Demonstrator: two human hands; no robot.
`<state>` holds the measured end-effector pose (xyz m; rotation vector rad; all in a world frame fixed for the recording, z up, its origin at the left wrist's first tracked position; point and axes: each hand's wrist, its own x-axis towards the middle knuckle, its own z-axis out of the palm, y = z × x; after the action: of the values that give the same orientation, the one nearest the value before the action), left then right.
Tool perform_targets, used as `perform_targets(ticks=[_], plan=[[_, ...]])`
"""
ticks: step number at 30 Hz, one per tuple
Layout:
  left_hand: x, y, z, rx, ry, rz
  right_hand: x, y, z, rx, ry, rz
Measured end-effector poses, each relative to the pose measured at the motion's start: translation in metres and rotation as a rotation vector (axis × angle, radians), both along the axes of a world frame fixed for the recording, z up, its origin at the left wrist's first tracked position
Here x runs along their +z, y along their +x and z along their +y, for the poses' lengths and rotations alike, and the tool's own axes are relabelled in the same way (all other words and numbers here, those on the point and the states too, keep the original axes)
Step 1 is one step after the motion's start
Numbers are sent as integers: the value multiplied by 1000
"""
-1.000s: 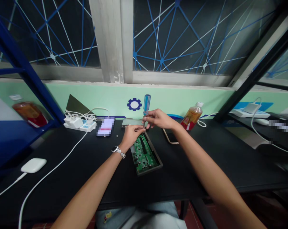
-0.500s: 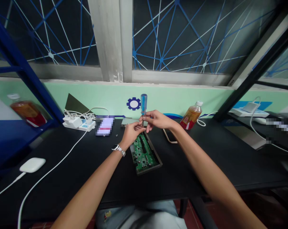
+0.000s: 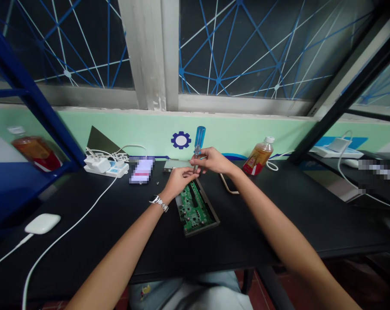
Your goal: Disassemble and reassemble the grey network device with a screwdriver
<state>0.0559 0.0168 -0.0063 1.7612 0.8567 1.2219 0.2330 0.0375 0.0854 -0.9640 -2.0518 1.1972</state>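
A green circuit board (image 3: pixel 195 208) lies in a dark open case on the black desk (image 3: pixel 85 232). My right hand (image 3: pixel 212 160) is closed around a blue-handled screwdriver (image 3: pixel 199 137), which stands nearly upright over the board's far end. My left hand (image 3: pixel 178 178), with a watch at the wrist, pinches at the screwdriver's shaft near the tip, just above the board's far left corner. The tip itself is hidden by my fingers.
A white power strip with plugs (image 3: pixel 106 167) and a blurred card (image 3: pixel 142 170) sit at the back left. A tea bottle (image 3: pixel 258 157) stands right of my hands, a grey cover plate (image 3: pixel 175 164) behind them. A white adapter (image 3: pixel 42 223) with cable lies near left.
The screwdriver handle has tilted from leaning left to leaning slightly right. Both hands have stayed over the board's far end with small shifts.
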Motion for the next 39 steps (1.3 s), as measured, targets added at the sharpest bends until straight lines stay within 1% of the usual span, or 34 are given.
perform_targets(ticks=[4, 8, 11, 15, 20, 22, 25, 27, 29, 32, 35, 39], plan=[[2, -10, -2, -3, -48, -1, 1, 6, 4, -21, -5, 23], [0, -14, 0, 59, -35, 30, 3, 5, 2, 14, -25, 15], [1, -12, 1, 105, 12, 56, 5, 4, -2, 51, -20, -3], [2, -8, 0, 84, 67, 73, 8, 0, -8, 99, -22, -33], [-4, 0, 2, 105, 109, 79, 11, -6, -14, 153, -19, -59], [-6, 4, 4, 66, 86, 39, 9, -7, -13, 123, -2, -66], [-7, 8, 5, -24, -8, -53, 3, -6, -8, 7, 58, -73], [-6, 7, 4, -38, -52, -71, 0, -3, -4, -48, 76, -59], [-4, 2, 3, -20, -65, -55, -1, 0, 0, -50, 51, -27], [-1, -7, 1, 23, -69, -39, 0, 4, 3, -3, -13, 10], [1, -13, 0, 68, -70, -8, 2, 4, 1, 35, -37, 15], [3, -13, 0, 111, -7, 43, 5, 0, -6, 58, -48, -7]])
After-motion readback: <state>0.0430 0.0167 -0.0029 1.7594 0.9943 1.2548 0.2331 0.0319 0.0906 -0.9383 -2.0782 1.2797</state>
